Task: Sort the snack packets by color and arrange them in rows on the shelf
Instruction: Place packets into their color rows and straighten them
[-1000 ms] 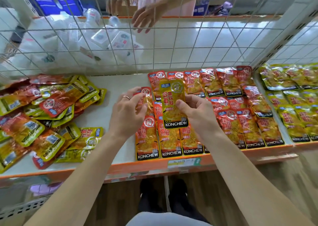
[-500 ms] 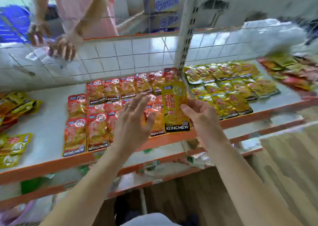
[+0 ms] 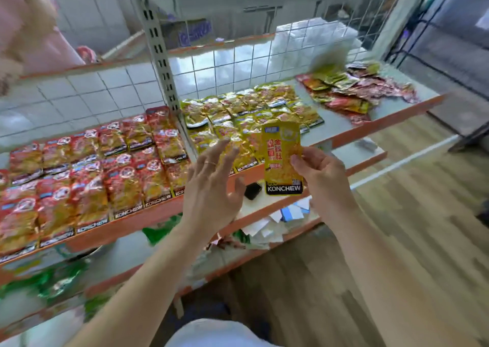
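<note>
The shelf (image 3: 132,222) carries the yellow rows (image 3: 238,114) at twelve o'clock from our hands. Our left hand (image 3: 211,188) is spread and empty, and at its three o'clock our right hand (image 3: 322,172) pinches the yellow packet (image 3: 281,159) by its right edge. We judge it light, limp, slick foil, best pinched at a sealed edge.

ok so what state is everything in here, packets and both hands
yellow packet, held upright, off the shelf
right hand, pinching the yellow packet's right edge
left hand, open, fingers spread, holding nothing
red packets, lying flat in rows, left bay of the shelf
yellow rows, lying flat in rows, next bay
mixed pile, loose and unsorted, far right
</note>
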`<state>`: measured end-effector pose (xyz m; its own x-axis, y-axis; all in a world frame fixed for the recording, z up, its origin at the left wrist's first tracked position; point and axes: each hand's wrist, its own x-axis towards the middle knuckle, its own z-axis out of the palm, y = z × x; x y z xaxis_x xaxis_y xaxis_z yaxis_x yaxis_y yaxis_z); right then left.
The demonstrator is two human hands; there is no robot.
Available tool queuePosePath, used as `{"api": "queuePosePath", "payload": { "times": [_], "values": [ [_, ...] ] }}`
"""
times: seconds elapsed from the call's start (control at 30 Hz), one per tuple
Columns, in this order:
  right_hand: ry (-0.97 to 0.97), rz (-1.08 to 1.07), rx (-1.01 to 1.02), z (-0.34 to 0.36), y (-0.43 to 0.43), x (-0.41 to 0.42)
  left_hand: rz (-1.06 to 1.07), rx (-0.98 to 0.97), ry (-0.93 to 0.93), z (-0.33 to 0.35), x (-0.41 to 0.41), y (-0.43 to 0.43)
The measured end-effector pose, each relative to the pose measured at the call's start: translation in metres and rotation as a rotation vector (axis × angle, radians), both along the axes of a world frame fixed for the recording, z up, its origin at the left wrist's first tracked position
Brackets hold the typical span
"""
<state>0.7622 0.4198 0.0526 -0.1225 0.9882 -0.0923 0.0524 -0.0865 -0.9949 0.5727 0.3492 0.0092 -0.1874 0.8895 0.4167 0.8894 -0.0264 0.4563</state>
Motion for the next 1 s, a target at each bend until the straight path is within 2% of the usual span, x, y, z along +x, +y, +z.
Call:
{"api": "queuePosePath", "payload": {
  "times": [0.53, 1.0],
  "values": [
    [-0.147, -0.101, -0.026, -0.027, 0.080, 0.014, -0.058, -0.041, -0.001, -0.043, 0.014, 0.091],
    [-0.218, 0.084, -0.015, -0.052, 0.167, 0.007, 0.100, -0.141, 0.055, -0.066, 0.038, 0.143]
  ]
}}
